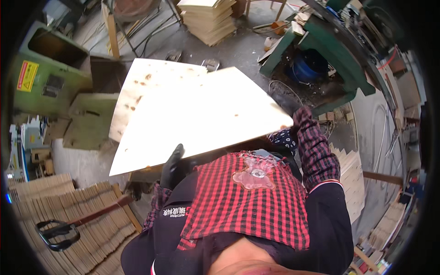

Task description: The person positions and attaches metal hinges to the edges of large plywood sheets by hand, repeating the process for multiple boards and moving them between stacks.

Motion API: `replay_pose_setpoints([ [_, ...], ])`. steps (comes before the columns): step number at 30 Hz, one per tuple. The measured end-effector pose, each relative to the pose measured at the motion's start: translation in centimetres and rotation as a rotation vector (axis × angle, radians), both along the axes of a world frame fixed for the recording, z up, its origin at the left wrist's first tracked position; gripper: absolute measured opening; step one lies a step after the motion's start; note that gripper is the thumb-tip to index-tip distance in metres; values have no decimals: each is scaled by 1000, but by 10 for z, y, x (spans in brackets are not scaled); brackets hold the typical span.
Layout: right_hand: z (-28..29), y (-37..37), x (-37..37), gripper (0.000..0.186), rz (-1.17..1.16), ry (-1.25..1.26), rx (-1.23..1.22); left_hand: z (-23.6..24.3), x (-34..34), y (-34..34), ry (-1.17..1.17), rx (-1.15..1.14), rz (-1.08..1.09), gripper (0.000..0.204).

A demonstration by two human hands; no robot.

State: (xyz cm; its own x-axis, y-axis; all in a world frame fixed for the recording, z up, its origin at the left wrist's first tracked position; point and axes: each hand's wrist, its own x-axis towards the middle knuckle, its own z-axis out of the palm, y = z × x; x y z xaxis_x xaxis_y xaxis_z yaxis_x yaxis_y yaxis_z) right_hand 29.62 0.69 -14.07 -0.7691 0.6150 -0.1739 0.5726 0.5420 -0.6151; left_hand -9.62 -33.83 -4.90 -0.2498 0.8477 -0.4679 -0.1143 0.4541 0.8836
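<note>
A pale plywood sheet [197,123], washed out by bright light, is in front of my body. Its near edge is in my left hand [173,167], which wears a black glove; the thumb lies up over the edge and the other fingers are hidden below. At the sheet's right edge is my right hand [286,103], also in a dark glove and closed on that side, though its fingers blend into the dark background. Beneath the top sheet, a second plywood sheet [134,89] with brown knots sticks out at the far left.
Green machine housings stand at the left [50,87] and right [337,50]. A blue bucket [309,66] sits inside the right one. Stacked boards [208,20] rise at the back. More wooden pieces [87,224] lie in rows at lower left, beside a black-handled bar [57,235].
</note>
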Motion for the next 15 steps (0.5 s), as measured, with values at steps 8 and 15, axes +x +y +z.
replay_pose_setpoints([
  [8,72,-186,76,33,-911,206,-578,61,37,90,-406,-26,-218,46],
  [15,99,-307,141,26,-1258,735,-66,111,103,125,-329,-32,-432,39],
])
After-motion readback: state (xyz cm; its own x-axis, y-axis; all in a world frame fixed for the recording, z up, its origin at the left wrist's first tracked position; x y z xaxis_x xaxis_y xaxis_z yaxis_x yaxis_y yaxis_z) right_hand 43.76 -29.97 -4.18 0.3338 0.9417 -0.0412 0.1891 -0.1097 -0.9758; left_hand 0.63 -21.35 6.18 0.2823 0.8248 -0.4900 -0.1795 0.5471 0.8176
